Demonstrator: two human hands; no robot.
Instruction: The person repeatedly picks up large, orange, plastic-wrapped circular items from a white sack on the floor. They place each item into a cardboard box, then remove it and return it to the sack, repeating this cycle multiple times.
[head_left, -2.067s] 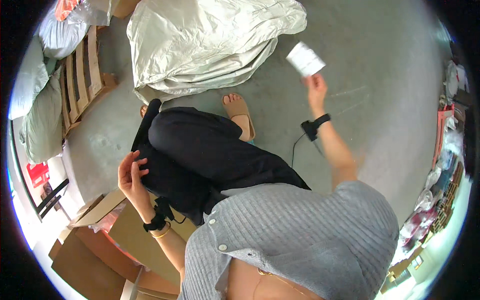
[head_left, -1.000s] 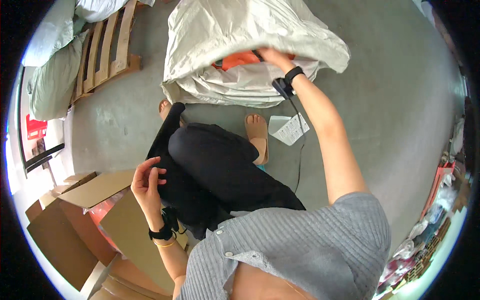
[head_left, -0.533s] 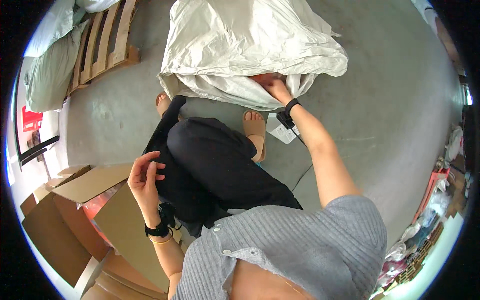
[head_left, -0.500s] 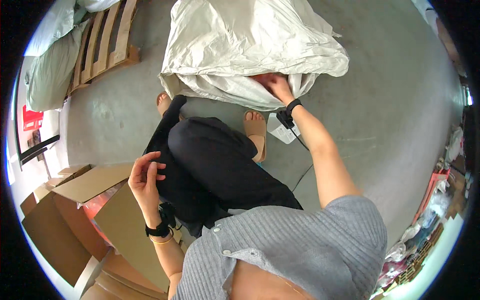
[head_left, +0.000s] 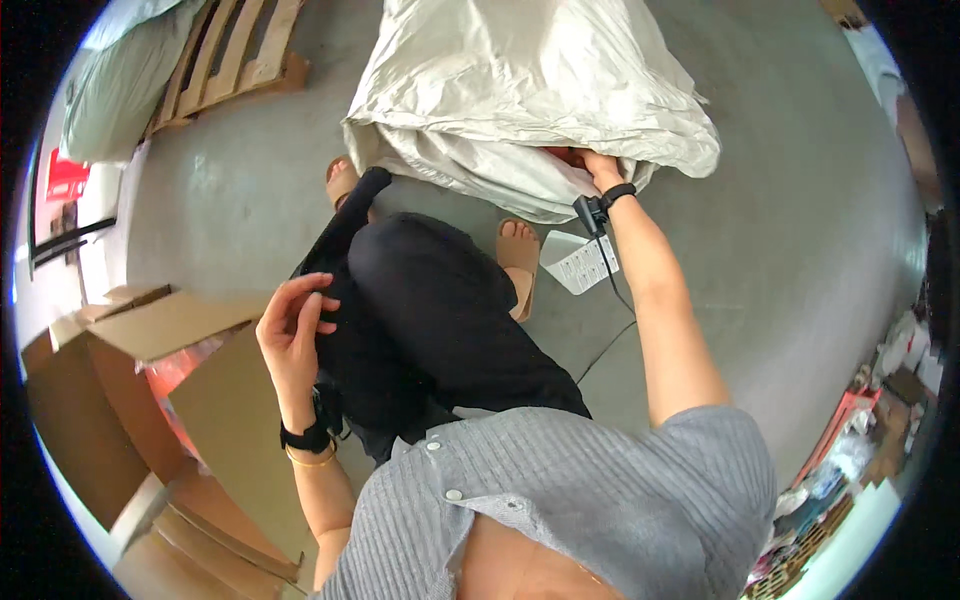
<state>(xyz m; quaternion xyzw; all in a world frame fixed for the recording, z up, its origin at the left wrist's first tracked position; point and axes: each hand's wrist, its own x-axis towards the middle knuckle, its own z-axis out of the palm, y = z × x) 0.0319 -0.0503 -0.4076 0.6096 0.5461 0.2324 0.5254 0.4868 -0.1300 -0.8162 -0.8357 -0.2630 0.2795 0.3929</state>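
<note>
A large white woven sack point(head_left: 530, 90) lies on the floor in front of me, its mouth toward me. My right hand point(head_left: 602, 168) reaches into that mouth at its right part. Cloth hides the fingers, so whether they grip anything does not show. Beside them, a bit of something red point(head_left: 567, 156) peeks out of the sack; its kind cannot be made out. Over my left thigh hovers my left hand point(head_left: 294, 318), fingers loosely bent and apart, with nothing in it. Each wrist wears a black strap with a small device.
An opened cardboard box point(head_left: 225, 400) with red, plastic-wrapped contents stands at my left. Under my right wrist lies a white printed sheet point(head_left: 582, 264), with a thin black cable point(head_left: 605, 345) near it. A wooden pallet point(head_left: 235, 60) and a stuffed pale sack point(head_left: 125, 95) sit far left.
My right hand has shifted right along the sack's mouth, and its fingers are now more hidden. Less of the red thing shows. My left hand keeps about the same pose.
</note>
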